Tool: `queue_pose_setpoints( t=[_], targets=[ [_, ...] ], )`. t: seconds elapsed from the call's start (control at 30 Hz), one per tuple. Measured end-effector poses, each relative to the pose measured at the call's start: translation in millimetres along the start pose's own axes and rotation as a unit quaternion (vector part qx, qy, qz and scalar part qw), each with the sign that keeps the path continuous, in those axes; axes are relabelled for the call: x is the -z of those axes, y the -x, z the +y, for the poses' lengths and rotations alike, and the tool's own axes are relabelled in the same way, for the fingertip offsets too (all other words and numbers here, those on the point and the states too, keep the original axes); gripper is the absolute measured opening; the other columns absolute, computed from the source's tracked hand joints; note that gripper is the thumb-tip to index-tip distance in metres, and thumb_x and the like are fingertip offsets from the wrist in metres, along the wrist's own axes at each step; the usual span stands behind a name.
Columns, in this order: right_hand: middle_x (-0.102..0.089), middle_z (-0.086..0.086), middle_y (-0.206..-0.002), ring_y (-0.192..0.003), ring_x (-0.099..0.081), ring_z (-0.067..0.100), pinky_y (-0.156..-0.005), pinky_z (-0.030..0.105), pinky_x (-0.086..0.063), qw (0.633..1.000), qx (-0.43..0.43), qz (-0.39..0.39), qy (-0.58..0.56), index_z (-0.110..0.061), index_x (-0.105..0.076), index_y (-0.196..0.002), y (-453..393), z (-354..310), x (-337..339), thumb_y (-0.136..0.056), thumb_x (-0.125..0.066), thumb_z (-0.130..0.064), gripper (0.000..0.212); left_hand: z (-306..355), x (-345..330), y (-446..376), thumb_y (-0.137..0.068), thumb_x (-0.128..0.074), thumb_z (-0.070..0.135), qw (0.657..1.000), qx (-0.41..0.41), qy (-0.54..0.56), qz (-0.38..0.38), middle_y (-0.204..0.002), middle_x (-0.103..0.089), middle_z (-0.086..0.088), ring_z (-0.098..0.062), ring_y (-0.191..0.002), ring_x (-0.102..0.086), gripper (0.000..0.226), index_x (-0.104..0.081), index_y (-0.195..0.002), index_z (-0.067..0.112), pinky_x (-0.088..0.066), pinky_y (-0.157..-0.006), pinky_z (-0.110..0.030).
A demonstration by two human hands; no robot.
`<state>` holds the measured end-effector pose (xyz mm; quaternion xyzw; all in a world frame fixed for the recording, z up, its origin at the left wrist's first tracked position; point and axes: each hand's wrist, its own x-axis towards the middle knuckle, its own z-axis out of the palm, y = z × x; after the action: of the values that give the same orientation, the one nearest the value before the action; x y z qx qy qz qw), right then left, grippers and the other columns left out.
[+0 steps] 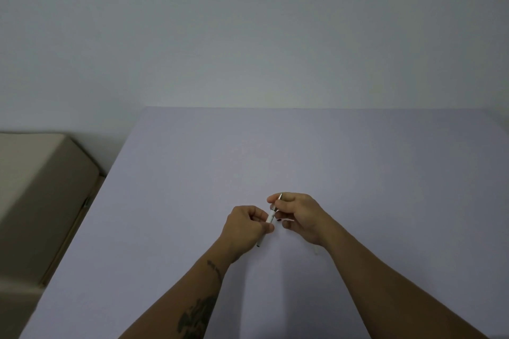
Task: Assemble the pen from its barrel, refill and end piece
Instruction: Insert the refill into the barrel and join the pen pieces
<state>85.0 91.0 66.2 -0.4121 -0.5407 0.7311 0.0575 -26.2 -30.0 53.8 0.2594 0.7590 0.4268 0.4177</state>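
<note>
A white pen barrel (270, 218) slants between my two hands above the lilac table (192, 173). My left hand (243, 227) grips the barrel around its middle, and the lower end with a dark tip (259, 244) sticks out below the fingers. My right hand (300, 216) pinches a metal end piece (279, 197) at the barrel's upper end. The two parts touch. A small dark bit (278, 219) shows by my right fingers; I cannot tell what it is. The refill is hidden.
The table runs to a pale wall at the back. A beige cushioned seat (41, 187) stands beyond the table's left edge. A faint whitish object (316, 250) peeks out under my right wrist.
</note>
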Motion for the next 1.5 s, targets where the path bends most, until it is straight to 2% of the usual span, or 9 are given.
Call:
queue_pose_setpoints(
  t=[0.13,0.23,0.43,0.67,0.83,0.97,1.1,1.3,1.5],
  targets=[
    [-0.068,0.006,-0.079,-0.07,-0.056,0.015,-0.058,0.025,-0.046,0.997,0.016,0.054,0.05,-0.014,-0.073,-0.071,-2.8,0.9,-3.3,-0.089,-0.069,-0.014,0.019,-1.0,-1.5,-0.3,-0.077,-0.077,0.008,1.0,0.002,0.0,0.004,-0.057,-0.06,0.008,-0.003,-0.049,-0.054,0.015,-0.069,-0.07,0.018,-0.044,-0.045,-0.014],
    [-0.059,0.008,-0.069,-0.06,-0.051,0.017,-0.052,0.027,-0.042,0.991,0.036,0.099,0.079,-0.014,-0.049,-0.055,-6.9,5.2,-7.4,-0.084,-0.075,-0.022,0.039,-0.7,-3.3,0.0,-0.076,-0.076,0.005,1.0,-0.002,0.014,0.003,-0.054,-0.059,0.009,0.002,-0.04,-0.052,0.015,-0.068,-0.07,0.016,-0.042,-0.041,-0.009],
    [-0.056,0.007,-0.069,-0.062,-0.05,0.02,-0.052,0.029,-0.04,0.989,0.027,0.097,0.104,-0.013,-0.048,-0.065,-4.2,6.3,-12.2,-0.085,-0.074,-0.031,0.038,-1.9,-1.5,1.0,-0.077,-0.076,0.006,1.0,-0.001,0.007,0.001,-0.055,-0.058,0.007,0.002,-0.038,-0.052,0.01,-0.069,-0.073,0.013,-0.041,-0.04,-0.008],
    [-0.071,0.001,-0.089,-0.079,-0.058,0.017,-0.065,0.028,-0.046,0.997,-0.039,-0.034,-0.061,-0.014,-0.079,-0.101,1.0,6.6,5.5,-0.096,-0.058,-0.012,0.021,-3.7,1.7,0.0,-0.077,-0.076,0.007,1.0,-0.001,-0.002,0.009,-0.06,-0.059,0.002,-0.009,-0.052,-0.054,0.013,-0.068,-0.071,0.015,-0.043,-0.042,-0.011],
    [-0.07,0.003,-0.09,-0.079,-0.056,0.016,-0.063,0.026,-0.047,0.999,-0.014,0.029,0.007,-0.016,-0.077,-0.085,-0.6,8.9,-1.8,-0.095,-0.06,-0.012,0.02,-4.7,-0.6,1.0,-0.078,-0.075,0.007,1.0,-0.002,-0.005,-0.002,-0.06,-0.058,0.004,-0.008,-0.052,-0.053,0.013,-0.068,-0.071,0.015,-0.043,-0.043,-0.011],
    [-0.064,0.013,-0.084,-0.072,-0.052,0.019,-0.057,0.029,-0.042,0.995,0.008,0.097,0.024,-0.016,-0.057,-0.06,-5.5,11.6,-11.0,-0.087,-0.069,-0.016,0.03,-6.4,-0.9,-0.8,-0.078,-0.075,0.006,1.0,-0.005,-0.007,0.001,-0.059,-0.059,0.004,-0.006,-0.049,-0.052,0.012,-0.069,-0.072,0.015,-0.044,-0.044,-0.011],
    [-0.062,0.008,-0.079,-0.071,-0.054,0.019,-0.06,0.032,-0.043,0.991,0.009,0.118,0.058,-0.018,-0.053,-0.063,-4.9,10.8,-18.4,-0.085,-0.069,-0.022,0.027,-9.9,1.0,-2.1,-0.077,-0.076,0.007,1.0,0.001,-0.006,-0.001,-0.058,-0.059,0.006,-0.001,-0.045,-0.052,0.009,-0.07,-0.073,0.014,-0.043,-0.044,-0.009],
    [-0.068,0.002,-0.09,-0.082,-0.058,0.018,-0.07,0.03,-0.048,0.999,-0.041,0.013,-0.022,-0.013,-0.077,-0.099,2.7,9.8,-8.4,-0.095,-0.061,-0.015,0.017,-14.2,3.7,-2.0,-0.076,-0.076,0.007,1.0,0.006,-0.006,0.007,-0.06,-0.06,0.003,-0.007,-0.051,-0.055,0.01,-0.07,-0.072,0.015,-0.045,-0.045,-0.011],
    [-0.067,0.004,-0.083,-0.075,-0.056,0.017,-0.063,0.028,-0.046,0.996,-0.012,0.084,0.035,-0.013,-0.075,-0.083,-2.0,13.8,-12.3,-0.09,-0.064,-0.016,0.013,-14.1,1.2,-1.6,-0.076,-0.077,0.008,1.0,0.001,-0.008,0.006,-0.06,-0.06,0.003,-0.008,-0.051,-0.054,0.008,-0.071,-0.074,0.013,-0.045,-0.045,-0.012]
  ],
)
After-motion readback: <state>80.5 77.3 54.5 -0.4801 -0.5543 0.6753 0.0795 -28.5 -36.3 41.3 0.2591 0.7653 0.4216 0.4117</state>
